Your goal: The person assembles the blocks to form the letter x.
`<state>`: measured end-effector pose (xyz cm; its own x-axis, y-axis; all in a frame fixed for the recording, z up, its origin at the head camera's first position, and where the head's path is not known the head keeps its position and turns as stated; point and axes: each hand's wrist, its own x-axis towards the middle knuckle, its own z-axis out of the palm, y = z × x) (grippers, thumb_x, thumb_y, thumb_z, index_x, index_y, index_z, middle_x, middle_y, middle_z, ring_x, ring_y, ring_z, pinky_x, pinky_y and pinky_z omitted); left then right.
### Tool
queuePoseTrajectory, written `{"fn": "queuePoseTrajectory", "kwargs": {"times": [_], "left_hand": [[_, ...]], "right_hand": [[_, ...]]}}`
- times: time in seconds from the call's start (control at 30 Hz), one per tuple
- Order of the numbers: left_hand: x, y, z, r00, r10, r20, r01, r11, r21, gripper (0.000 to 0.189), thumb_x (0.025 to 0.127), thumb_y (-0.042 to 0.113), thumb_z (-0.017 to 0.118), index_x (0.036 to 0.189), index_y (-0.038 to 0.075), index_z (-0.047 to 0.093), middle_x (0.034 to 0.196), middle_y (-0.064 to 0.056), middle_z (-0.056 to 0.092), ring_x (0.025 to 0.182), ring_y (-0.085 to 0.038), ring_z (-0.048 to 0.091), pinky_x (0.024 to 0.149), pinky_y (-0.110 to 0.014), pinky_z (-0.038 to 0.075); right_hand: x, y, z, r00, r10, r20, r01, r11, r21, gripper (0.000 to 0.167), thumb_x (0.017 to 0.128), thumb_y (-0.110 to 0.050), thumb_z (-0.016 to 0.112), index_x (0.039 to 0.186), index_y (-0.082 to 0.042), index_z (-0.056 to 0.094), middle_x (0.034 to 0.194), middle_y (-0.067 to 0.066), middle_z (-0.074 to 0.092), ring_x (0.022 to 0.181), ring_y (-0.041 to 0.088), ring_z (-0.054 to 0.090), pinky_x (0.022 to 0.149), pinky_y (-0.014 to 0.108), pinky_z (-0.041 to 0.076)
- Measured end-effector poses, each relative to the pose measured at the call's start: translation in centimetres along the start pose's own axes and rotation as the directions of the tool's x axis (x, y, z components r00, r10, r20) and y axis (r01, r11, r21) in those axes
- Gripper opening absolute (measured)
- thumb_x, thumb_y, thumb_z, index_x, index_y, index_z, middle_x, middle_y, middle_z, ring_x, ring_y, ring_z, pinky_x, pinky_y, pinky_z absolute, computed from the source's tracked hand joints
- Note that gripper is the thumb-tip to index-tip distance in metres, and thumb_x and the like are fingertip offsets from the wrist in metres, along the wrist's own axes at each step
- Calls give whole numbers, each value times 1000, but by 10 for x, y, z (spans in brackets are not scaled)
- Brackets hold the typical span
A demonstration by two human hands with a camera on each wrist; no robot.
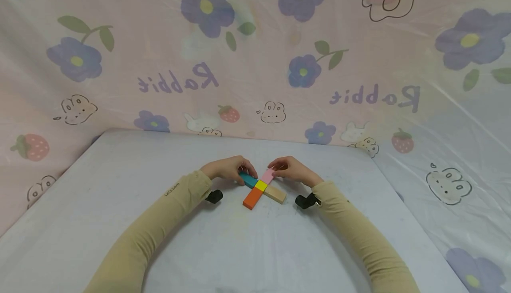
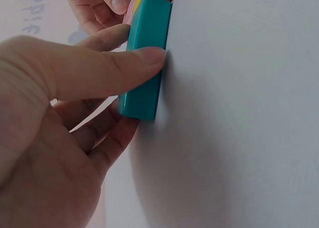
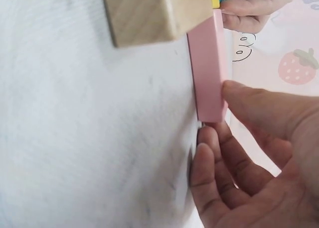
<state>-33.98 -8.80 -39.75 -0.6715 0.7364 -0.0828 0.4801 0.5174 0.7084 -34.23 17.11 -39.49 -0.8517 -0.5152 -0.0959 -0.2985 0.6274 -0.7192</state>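
Five blocks lie on the white table in a cross, with a small yellow block (image 1: 261, 185) at its middle. My left hand (image 1: 230, 168) grips the teal block (image 1: 248, 180), the far-left arm; in the left wrist view its thumb presses across the teal block (image 2: 149, 31) with fingers along the opposite side. At the far-right arm, my right hand (image 1: 294, 170) holds the pink block (image 1: 268, 176). Seen from the right wrist, the thumb is on one edge of the pink block (image 3: 205, 68) and fingertips are at its end. An orange block (image 1: 253, 198) and plain wooden block (image 1: 275, 194) form the near arms.
The white table (image 1: 223, 253) extends around the blocks. Behind it and along its sides hangs a pink curtain (image 1: 255, 62) printed with flowers, rabbits and strawberries. A black wrist device (image 1: 214, 196) shows below the left cuff, another black device (image 1: 305, 201) below the right.
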Motion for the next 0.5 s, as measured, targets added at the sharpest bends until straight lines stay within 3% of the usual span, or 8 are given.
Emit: {"fn": "queuePoseTrajectory", "kwargs": {"times": [0.17,0.43,0.5], "left_hand": [[-1,0,0,1000,4,0,-4,1000,-4,35,78,-5,74,108,14,72,100,6,65,94,-18,52,89,-32,44],[-2,2,1,1000,6,-6,-6,1000,1,35,78,-5,74,108,13,71,100,5,64,94,-19,52,90,-33,43],[-3,2,2,1000,5,-9,-5,1000,3,35,79,-5,74,109,13,71,100,5,63,94,-19,52,91,-34,43]], "right_hand": [[-2,-4,0,1000,-11,9,11,1000,26,31,91,-6,65,121,2,62,107,17,64,92,27,57,83,40,50],[-17,-31,-4,999,-18,38,16,998,54,32,91,0,61,121,9,58,110,26,61,95,37,55,88,50,48],[-15,-27,-3,999,-19,36,17,998,52,32,91,0,61,121,9,59,110,26,61,95,36,55,88,51,48]]}}
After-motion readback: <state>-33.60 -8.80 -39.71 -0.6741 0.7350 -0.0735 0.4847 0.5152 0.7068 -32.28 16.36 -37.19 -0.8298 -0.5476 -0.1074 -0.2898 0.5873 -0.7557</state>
